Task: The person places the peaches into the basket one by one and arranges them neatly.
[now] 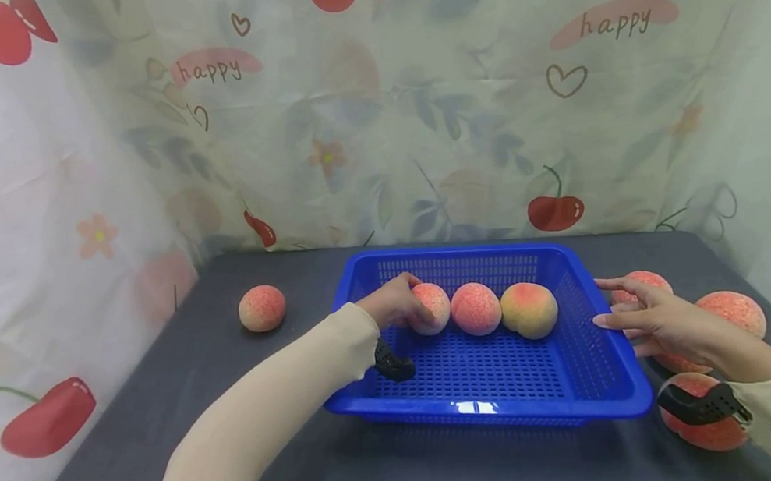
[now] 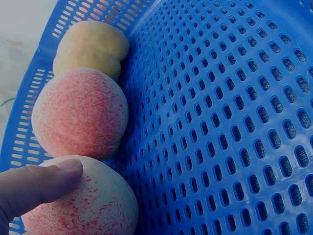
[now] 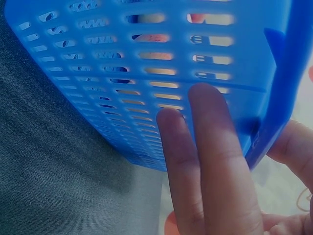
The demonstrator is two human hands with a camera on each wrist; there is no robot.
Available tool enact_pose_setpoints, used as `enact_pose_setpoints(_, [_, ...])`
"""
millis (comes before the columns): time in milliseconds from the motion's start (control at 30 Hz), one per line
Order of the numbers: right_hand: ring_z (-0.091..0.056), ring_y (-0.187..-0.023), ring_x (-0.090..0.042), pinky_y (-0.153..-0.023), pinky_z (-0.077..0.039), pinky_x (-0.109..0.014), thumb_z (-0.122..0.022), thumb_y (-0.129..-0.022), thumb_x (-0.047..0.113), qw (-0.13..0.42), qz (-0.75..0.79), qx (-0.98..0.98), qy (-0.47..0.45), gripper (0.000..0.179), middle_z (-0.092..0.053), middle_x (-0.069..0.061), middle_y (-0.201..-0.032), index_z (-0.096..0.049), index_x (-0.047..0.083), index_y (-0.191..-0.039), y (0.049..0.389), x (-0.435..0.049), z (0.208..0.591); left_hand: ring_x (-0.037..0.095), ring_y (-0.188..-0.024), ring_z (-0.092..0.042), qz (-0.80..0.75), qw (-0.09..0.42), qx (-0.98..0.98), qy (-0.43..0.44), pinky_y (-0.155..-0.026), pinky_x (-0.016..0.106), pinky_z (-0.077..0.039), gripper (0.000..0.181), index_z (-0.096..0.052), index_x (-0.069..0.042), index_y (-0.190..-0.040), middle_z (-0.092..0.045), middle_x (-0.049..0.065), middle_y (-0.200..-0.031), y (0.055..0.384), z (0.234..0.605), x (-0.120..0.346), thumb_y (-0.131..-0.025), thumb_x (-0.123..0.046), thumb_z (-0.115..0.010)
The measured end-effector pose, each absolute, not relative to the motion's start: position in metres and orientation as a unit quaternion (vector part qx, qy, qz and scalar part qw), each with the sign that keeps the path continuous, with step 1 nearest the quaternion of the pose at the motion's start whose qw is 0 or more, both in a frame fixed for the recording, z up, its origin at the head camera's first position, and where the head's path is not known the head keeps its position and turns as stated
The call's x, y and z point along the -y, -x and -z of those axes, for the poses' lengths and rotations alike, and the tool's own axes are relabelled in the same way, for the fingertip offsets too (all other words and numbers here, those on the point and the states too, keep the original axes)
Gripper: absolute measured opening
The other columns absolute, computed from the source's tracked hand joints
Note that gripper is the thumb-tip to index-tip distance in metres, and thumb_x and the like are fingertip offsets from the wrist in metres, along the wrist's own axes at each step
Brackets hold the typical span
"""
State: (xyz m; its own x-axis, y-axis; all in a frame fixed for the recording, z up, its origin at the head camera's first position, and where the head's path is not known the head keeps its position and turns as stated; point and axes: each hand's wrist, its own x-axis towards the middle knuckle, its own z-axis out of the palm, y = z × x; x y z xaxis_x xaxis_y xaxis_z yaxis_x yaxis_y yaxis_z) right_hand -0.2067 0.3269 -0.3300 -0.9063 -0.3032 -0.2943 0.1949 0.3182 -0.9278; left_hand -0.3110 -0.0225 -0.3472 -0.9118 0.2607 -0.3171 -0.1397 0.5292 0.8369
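Observation:
A blue plastic basket (image 1: 551, 409) with slotted walls stands on the dark table. Inside, along its far side, three peaches lie in a row. My left hand (image 1: 393, 302) holds the leftmost one, a pale peach with red speckles (image 2: 93, 205), its thumb (image 2: 44, 183) lying across the fruit. Beside that is a pinker peach (image 1: 476, 309), then a yellow peach (image 1: 530, 310) at the right end. My right hand (image 1: 677, 327) grips the basket's right rim, with two fingers (image 3: 217, 147) against the outer wall and the thumb over the edge.
One peach (image 1: 262, 308) sits alone on the table (image 1: 180, 364) left of the basket. Several more, among them a large peach (image 1: 735, 312) and a nearer peach (image 1: 708, 426), lie around my right hand and forearm. A printed curtain (image 1: 389, 138) encloses the back and sides.

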Motion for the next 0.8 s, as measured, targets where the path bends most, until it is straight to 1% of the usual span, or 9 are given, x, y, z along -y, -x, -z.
enact_pose_setpoints(100, [-0.070,-0.096,-0.033,-0.080,-0.056,-0.054,-0.058,-0.098,0.020,0.216,0.587,-0.779,0.036,0.087,-0.063,-0.012,-0.119,0.008,0.002,-0.153,0.207,-0.327,0.329,0.026,-0.097,-0.058,-0.482,0.207,-0.851,-0.037,-0.085,0.040,-0.054,0.064,-0.046,-0.001,-0.128,-0.052,0.019,-0.125,0.311,0.346,0.023,-0.071,0.009,-0.075])
enact_pose_setpoints(200, [-0.070,-0.096,-0.034,-0.080,-0.056,-0.055,-0.058,-0.098,0.020,0.219,0.591,-0.775,0.037,0.087,-0.065,-0.009,-0.115,0.008,0.002,-0.153,0.206,-0.327,0.328,0.026,-0.096,-0.058,-0.480,0.207,-0.851,-0.041,-0.085,0.041,-0.054,0.065,-0.046,-0.001,-0.128,-0.053,0.018,-0.124,0.311,0.346,0.023,-0.071,0.007,-0.076])
enact_pose_setpoints(333, [-0.070,-0.097,-0.034,-0.081,-0.055,-0.055,-0.058,-0.098,0.021,0.219,0.592,-0.774,0.040,0.087,-0.065,-0.010,-0.116,0.008,0.003,-0.153,0.207,-0.328,0.327,0.025,-0.096,-0.058,-0.481,0.208,-0.851,-0.042,-0.087,0.042,-0.054,0.065,-0.045,-0.001,-0.129,-0.052,0.018,-0.124,0.310,0.344,0.023,-0.072,0.006,-0.076])
enact_pose_setpoints(533, [-0.070,-0.097,-0.034,-0.080,-0.056,-0.054,-0.058,-0.098,0.021,0.218,0.590,-0.776,0.039,0.087,-0.065,-0.010,-0.116,0.007,0.003,-0.153,0.207,-0.328,0.328,0.024,-0.095,-0.056,-0.487,0.215,-0.845,-0.043,-0.088,0.040,-0.053,0.067,-0.044,0.000,-0.130,-0.052,0.017,-0.124,0.310,0.339,0.023,-0.071,0.006,-0.076])
enact_pose_setpoints(600, [-0.070,-0.097,-0.034,-0.080,-0.056,-0.054,-0.058,-0.098,0.021,0.219,0.590,-0.776,0.040,0.087,-0.065,-0.009,-0.115,0.007,0.002,-0.153,0.207,-0.328,0.327,0.025,-0.100,-0.056,-0.488,0.218,-0.844,-0.044,-0.091,0.041,-0.052,0.069,-0.043,0.000,-0.131,-0.051,0.018,-0.127,0.310,0.337,0.024,-0.072,0.005,-0.077])
enact_pose_setpoints(733, [-0.070,-0.097,-0.033,-0.081,-0.056,-0.054,-0.058,-0.098,0.021,0.220,0.590,-0.776,0.037,0.087,-0.065,-0.008,-0.115,0.008,0.002,-0.153,0.207,-0.328,0.327,0.030,-0.117,-0.052,-0.483,0.224,-0.845,-0.044,-0.101,0.045,-0.047,0.072,-0.041,-0.001,-0.136,-0.046,0.019,-0.136,0.311,0.333,0.026,-0.073,0.002,-0.077])
enact_pose_setpoints(800, [-0.070,-0.097,-0.033,-0.081,-0.056,-0.054,-0.058,-0.098,0.021,0.220,0.591,-0.775,0.035,0.088,-0.064,-0.010,-0.116,0.008,0.003,-0.153,0.206,-0.328,0.327,0.031,-0.123,-0.050,-0.478,0.225,-0.848,-0.044,-0.103,0.046,-0.045,0.073,-0.041,-0.002,-0.137,-0.045,0.018,-0.138,0.311,0.330,0.028,-0.074,0.000,-0.077])
